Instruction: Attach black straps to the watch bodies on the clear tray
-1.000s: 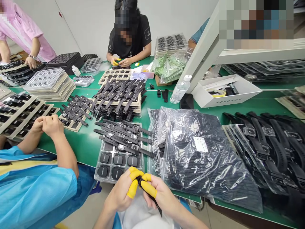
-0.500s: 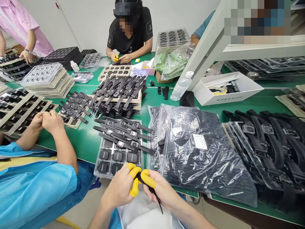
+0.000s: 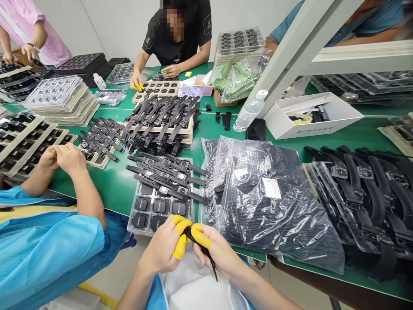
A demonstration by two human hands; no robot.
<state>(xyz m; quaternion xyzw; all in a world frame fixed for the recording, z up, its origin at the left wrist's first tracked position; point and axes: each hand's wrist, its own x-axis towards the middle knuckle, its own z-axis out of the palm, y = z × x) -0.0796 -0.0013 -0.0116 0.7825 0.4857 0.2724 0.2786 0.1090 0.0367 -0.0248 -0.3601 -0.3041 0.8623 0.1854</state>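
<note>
Close to my body, both hands hold one thin black watch strap [image 3: 210, 259], whose free end hangs down below my right hand. My left hand [image 3: 166, 245], with yellow finger cots, pinches its upper end; the fingers hide whether a watch case is there. My right hand [image 3: 217, 249], also in yellow cots, is closed on the strap beside it. Just beyond lies a clear plastic tray [image 3: 131, 224] of black square pieces [image 3: 159, 207], with several strapped watches [image 3: 165, 174] laid across its far half. A large clear bag of black straps [image 3: 284, 219] lies to the right.
Stacked trays of strapped watches [image 3: 163, 116] stand further back. A water bottle [image 3: 248, 114] and white box [image 3: 318, 125] are right of them. More strapped watches [image 3: 351, 189] lie far right. A co-worker in blue [image 3: 61, 247] sits close at left; another in black [image 3: 180, 47] works opposite.
My hands stay together on the strap, with little visible movement. Opposite, the co-worker's hands have parted, one reaching to the tray's corner. The camera view has shifted slightly.
</note>
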